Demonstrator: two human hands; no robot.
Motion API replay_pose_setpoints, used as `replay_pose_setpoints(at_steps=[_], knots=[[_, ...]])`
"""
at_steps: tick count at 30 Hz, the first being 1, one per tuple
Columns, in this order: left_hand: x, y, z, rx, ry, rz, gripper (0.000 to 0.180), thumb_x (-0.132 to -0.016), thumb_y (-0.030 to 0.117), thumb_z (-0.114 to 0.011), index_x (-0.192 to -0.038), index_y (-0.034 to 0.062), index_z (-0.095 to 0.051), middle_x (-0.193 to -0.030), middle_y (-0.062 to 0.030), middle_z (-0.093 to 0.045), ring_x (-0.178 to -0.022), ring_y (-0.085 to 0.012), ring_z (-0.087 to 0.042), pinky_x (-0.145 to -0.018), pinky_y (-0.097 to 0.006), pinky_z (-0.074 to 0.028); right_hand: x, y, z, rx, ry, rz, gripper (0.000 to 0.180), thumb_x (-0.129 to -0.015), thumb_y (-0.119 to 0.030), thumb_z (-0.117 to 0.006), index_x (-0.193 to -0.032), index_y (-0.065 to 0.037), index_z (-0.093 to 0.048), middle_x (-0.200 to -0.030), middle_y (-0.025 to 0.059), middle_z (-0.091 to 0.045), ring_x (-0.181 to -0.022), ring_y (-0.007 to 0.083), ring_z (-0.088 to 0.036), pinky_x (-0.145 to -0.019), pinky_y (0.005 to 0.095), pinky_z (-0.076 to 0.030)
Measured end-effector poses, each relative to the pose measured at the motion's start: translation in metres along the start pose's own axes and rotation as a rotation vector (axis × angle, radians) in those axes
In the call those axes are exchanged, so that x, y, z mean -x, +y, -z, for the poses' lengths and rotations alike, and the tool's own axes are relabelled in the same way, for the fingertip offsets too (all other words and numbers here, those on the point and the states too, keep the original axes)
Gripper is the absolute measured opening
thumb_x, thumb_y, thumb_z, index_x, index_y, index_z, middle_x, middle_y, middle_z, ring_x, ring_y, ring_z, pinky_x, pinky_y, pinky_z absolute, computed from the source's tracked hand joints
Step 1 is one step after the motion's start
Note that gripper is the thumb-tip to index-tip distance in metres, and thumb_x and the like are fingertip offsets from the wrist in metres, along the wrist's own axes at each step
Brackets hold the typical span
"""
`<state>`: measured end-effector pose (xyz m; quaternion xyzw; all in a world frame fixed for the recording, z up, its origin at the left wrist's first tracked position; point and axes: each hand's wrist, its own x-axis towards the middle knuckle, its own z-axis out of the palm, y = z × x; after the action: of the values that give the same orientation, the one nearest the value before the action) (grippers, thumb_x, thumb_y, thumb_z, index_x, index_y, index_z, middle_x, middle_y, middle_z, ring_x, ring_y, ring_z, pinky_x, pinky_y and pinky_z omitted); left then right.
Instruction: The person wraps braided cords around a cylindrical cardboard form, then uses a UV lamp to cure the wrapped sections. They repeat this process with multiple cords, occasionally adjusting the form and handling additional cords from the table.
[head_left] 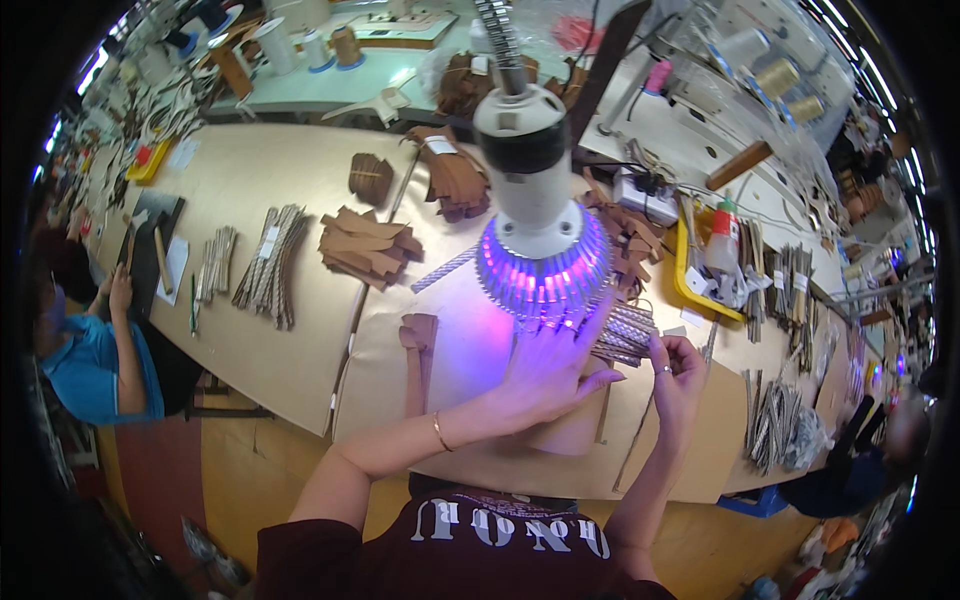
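Two hands worked under a violet lamp

A tan leather piece (572, 432), centre-right of frame, is pressed flat by the left hand (545, 375), fingers spread; the right hand (678, 385) is curled, its grasp unclear. The patterned strips (625, 333) just beside could be knocked askew.

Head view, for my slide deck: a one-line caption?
Under a purple lamp, left hand presses a brown strip; right hand pinches another.
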<state>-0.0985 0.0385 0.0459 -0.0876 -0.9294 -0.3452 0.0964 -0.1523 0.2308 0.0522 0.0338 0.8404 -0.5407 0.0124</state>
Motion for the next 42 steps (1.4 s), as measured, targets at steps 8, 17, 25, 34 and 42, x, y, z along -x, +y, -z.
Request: replay_pose_setpoints(at_steps=[8, 17, 25, 34, 42], knots=[[0.007, -0.002, 0.001, -0.031, 0.060, 0.039, 0.086, -0.090, 0.052, -0.055, -0.152, 0.0057, -0.019, -0.135, -0.0276, -0.043, -0.128, -0.0434, -0.039, -0.106, -0.059, -0.027, 0.013, 0.004, -0.010, 0.044, 0.286, 0.140, 0.031, -0.089, -0.013, -0.070, -0.114, -0.005, -0.054, -0.079, -0.0031, -0.046, -0.063, 0.0024, -0.036, -0.055, 0.0178, -0.029], [0.026, -0.132, 0.038, -0.403, 0.326, 0.347, 0.033, -0.080, 0.009, -0.060, -0.112, 0.0004, -0.063, -0.113, -0.0191, -0.060, -0.106, -0.0324, -0.057, -0.092, -0.046, -0.044, 0.044, 0.009, 0.019, -0.039, 0.420, 0.128, 0.016, -0.096, -0.017, -0.062, -0.094, -0.002, -0.059, -0.078, -0.0023, -0.054, -0.067, 0.0019, -0.045, -0.057, 0.0176, -0.034], [0.028, -0.155, 0.042, -0.400, 0.289, 0.231, 0.016, -0.086, 0.016, -0.065, -0.084, 0.0002, -0.064, -0.084, -0.0119, -0.066, -0.086, -0.0284, -0.062, -0.077, -0.041, -0.047, 0.064, 0.002, 0.028, 0.043, 0.392, 0.127, 0.012, -0.094, -0.012, -0.063, -0.091, 0.000, -0.061, -0.074, -0.0020, -0.056, -0.064, 0.0046, -0.046, -0.058, 0.0212, -0.039], [0.099, -0.030, 0.032, 0.685, 0.310, 0.444, 0.005, -0.094, 0.005, -0.059, -0.093, -0.0002, -0.057, -0.082, -0.0082, -0.069, -0.072, -0.0134, -0.065, -0.068, -0.028, -0.052, 0.094, -0.013, 0.014, 0.009, -0.230, 0.305, 0.027, -0.090, -0.008, -0.065, -0.115, 0.000, -0.062, -0.089, 0.0047, -0.065, -0.079, 0.0116, -0.060, -0.075, 0.0272, -0.050], [0.082, 0.019, 0.007, 0.295, -0.022, -0.364, 0.024, -0.077, 0.013, -0.080, -0.093, 0.0055, -0.064, -0.085, -0.0068, -0.071, -0.070, -0.0187, -0.066, -0.068, -0.030, -0.049, 0.101, -0.009, 0.013, -0.815, -0.284, -0.023, 0.025, -0.100, -0.026, -0.054, -0.098, -0.002, -0.059, -0.090, 0.0035, -0.061, -0.085, 0.0109, -0.059, -0.073, 0.0266, -0.049]])
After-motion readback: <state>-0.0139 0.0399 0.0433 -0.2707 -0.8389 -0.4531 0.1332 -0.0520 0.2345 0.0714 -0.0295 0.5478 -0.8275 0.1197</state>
